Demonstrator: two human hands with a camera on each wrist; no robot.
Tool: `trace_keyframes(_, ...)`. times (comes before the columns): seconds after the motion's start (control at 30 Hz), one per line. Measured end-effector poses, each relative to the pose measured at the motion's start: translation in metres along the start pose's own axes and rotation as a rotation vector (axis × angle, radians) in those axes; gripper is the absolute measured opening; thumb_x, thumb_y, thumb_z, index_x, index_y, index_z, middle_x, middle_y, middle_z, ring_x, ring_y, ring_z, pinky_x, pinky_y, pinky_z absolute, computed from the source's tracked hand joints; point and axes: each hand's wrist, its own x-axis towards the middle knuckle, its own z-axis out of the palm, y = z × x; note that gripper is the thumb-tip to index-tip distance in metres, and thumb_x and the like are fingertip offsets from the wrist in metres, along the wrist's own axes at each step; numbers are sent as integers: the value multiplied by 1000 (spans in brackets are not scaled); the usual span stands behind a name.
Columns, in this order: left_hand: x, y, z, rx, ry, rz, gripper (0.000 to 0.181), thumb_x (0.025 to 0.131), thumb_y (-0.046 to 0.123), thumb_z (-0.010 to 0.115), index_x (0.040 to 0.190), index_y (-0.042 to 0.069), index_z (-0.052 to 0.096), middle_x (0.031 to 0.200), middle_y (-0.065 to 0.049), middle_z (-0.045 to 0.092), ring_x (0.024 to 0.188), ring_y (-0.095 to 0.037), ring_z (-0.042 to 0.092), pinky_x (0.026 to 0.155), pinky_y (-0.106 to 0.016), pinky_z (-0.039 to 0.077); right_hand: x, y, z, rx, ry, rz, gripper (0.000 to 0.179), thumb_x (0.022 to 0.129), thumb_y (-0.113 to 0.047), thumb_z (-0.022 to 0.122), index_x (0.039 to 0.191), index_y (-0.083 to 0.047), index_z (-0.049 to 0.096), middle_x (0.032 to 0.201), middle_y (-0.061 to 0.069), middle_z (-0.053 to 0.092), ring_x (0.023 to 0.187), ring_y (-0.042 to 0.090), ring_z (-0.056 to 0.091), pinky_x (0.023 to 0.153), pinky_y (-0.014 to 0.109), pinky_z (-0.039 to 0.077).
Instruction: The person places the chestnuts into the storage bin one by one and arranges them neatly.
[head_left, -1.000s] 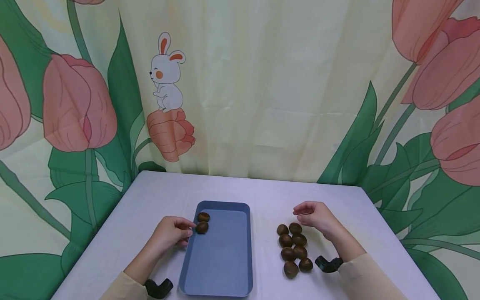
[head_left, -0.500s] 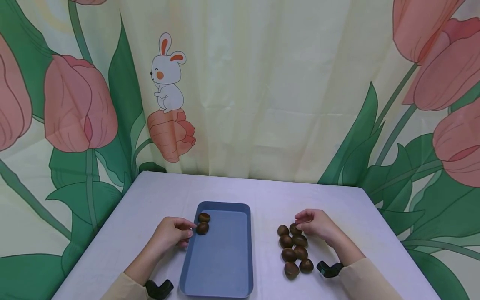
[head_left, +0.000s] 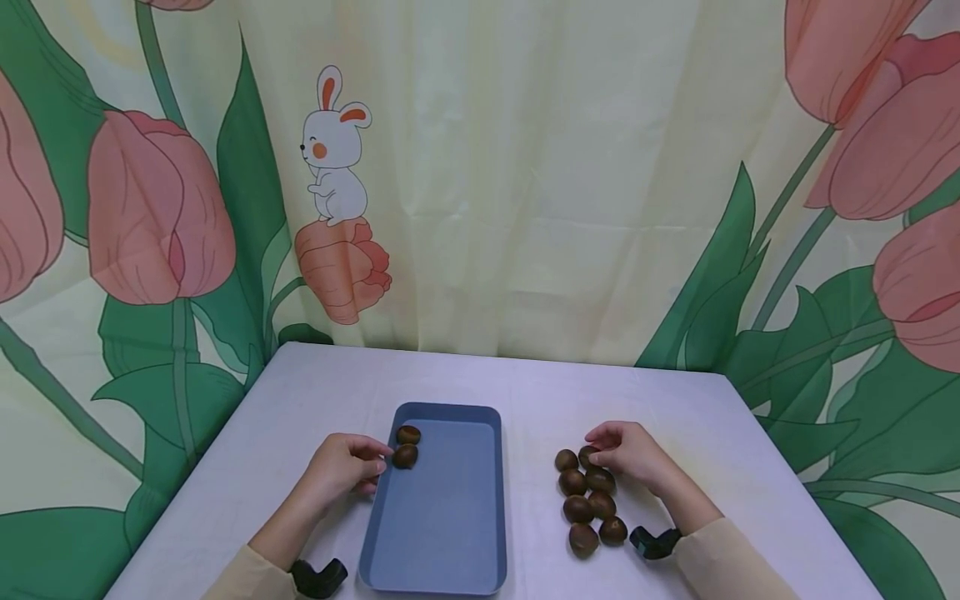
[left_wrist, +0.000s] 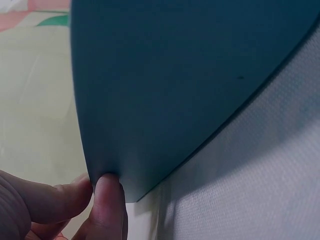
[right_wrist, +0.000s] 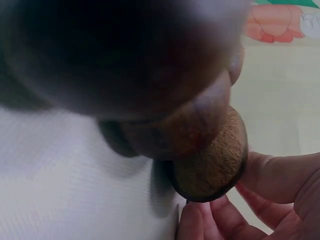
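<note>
My left hand (head_left: 337, 468) pinches the left rim of a blue-grey rectangular tray (head_left: 450, 508) between thumb and fingers. The left wrist view shows the thumb and a fingertip at the edge of the tray wall (left_wrist: 175, 90). Inside the tray, two brown chestnuts (head_left: 406, 456) sit one behind the other at the far left. To the tray's right, several chestnuts (head_left: 577, 509) lie on the table in two rows. My right hand (head_left: 633, 457) pinches the farthest chestnut of the right row, partly hidden by the fingers; its rough base (right_wrist: 212, 160) shows in the right wrist view.
A white cloth covers the table (head_left: 532, 392). Behind it hangs a curtain (head_left: 510, 192) printed with tulips and a rabbit. A black wrist camera (head_left: 655, 543) sits near the front right chestnuts, and another (head_left: 318, 577) beside the tray's front left.
My right hand has come down from behind the chestnuts, its thumb and fingers closing around the farthest one in the right row. The left hand and tray have stayed in place.
</note>
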Motion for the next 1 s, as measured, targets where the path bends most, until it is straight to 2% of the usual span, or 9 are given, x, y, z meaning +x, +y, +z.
trace_keyframes(0.33,0,0,-1,4,-2,-14,16,94,-5,76,108,1,82,94,-13,73,70,-18,69,64,-33,65,1,1,0,-12,45,-12,24,92,-4,81,115,-2,75,109,11,75,96,22,67,78,31,58)
trace_keyframes(0.5,0,0,-1,9,-3,-7,17,94,-5,75,108,2,82,94,-13,72,71,-19,68,64,-32,65,1,-2,-1,-14,46,-3,23,94,-8,81,115,-4,76,110,8,77,99,21,67,84,33,60)
trace_keyframes(0.7,-1,0,-1,10,-1,-3,17,94,-5,76,108,1,82,94,-13,72,71,-19,68,64,-32,65,-1,-15,0,0,49,-17,24,94,-10,82,116,-6,76,109,8,77,100,21,67,85,35,61)
trace_keyframes(1.0,0,0,0,9,-1,-8,17,94,-5,76,108,1,82,93,-12,73,71,-19,68,64,-32,65,-7,-37,9,19,40,-71,20,94,-10,82,114,-9,78,107,4,79,100,19,71,93,40,61)
